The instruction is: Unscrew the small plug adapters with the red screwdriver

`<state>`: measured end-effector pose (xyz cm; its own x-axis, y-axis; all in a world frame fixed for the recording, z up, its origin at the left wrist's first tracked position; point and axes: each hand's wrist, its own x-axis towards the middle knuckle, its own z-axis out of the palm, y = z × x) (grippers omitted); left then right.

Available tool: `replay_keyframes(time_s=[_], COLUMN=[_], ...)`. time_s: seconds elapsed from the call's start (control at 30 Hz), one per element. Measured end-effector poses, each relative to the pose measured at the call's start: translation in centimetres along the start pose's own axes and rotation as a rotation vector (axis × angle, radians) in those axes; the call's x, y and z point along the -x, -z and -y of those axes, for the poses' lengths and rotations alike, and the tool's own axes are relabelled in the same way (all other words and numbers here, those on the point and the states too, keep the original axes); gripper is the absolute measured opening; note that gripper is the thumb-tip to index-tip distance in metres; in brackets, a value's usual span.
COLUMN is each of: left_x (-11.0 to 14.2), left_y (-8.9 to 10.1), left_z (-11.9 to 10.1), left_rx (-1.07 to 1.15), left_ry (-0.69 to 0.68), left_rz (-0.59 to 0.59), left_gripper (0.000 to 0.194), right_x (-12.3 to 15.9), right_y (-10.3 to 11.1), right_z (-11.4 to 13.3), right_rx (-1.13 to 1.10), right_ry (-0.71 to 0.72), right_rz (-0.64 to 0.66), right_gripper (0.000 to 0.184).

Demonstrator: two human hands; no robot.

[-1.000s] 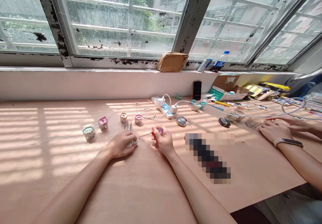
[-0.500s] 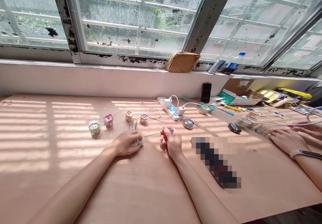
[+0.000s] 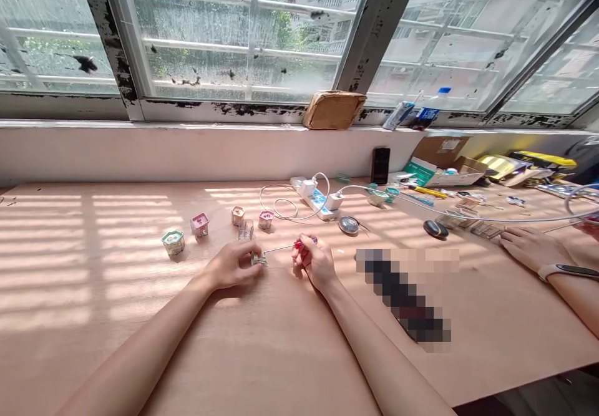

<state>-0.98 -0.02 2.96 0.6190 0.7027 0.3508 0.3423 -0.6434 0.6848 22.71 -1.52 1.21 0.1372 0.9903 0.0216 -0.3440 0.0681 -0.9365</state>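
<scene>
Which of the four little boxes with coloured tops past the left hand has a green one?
The green-topped box at the far left; the other three are two pink-topped boxes and one orange-topped box.

Red-handled screwdriver (image 3: 279, 249) + tiny pale piece (image 3: 260, 258)
Driver's skinny, tilted slightly, tip right by the piece, which is half hidden.

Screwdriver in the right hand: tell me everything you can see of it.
The screwdriver has a thin, straight, metallic-looking shaft and a red and purple handle, partly covered by the right hand that grips it. The shaft points left toward the small piece in the left hand; whether its tip touches is too small to tell.
</scene>
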Motion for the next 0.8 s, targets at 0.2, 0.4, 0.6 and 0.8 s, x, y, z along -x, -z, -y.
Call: replay_keyframes(time_s=[0.2,0.4,0.6,0.8], left_x=[0.01,0.11,0.01,-0.02], left_y=[-0.13,-0.28,-0.09,-0.09], left_z=[0.1,0.41,0.14,0.13], left_rx=[0.089,0.128,0.107,0.116], left_ry=[0.06,0.071,0.051,0.05], left_rz=[-0.022,-0.047,-0.05,-0.053], left_gripper=[0.015,0.014,0.012,0.012], right_x=[0.17,0.15,0.12,0.18], right_y=[-0.17,-0.28,-0.34,-0.3], right_z=[0.07,0.18,0.07,0.06], right_rx=[0.008,0.003,-0.02,-0.026], right_ry=[-0.056,-0.06,-0.035,-0.033], right_rz=[0.038,0.041,0.042,0.048], right_gripper=[0.041,0.041,0.039,0.04])
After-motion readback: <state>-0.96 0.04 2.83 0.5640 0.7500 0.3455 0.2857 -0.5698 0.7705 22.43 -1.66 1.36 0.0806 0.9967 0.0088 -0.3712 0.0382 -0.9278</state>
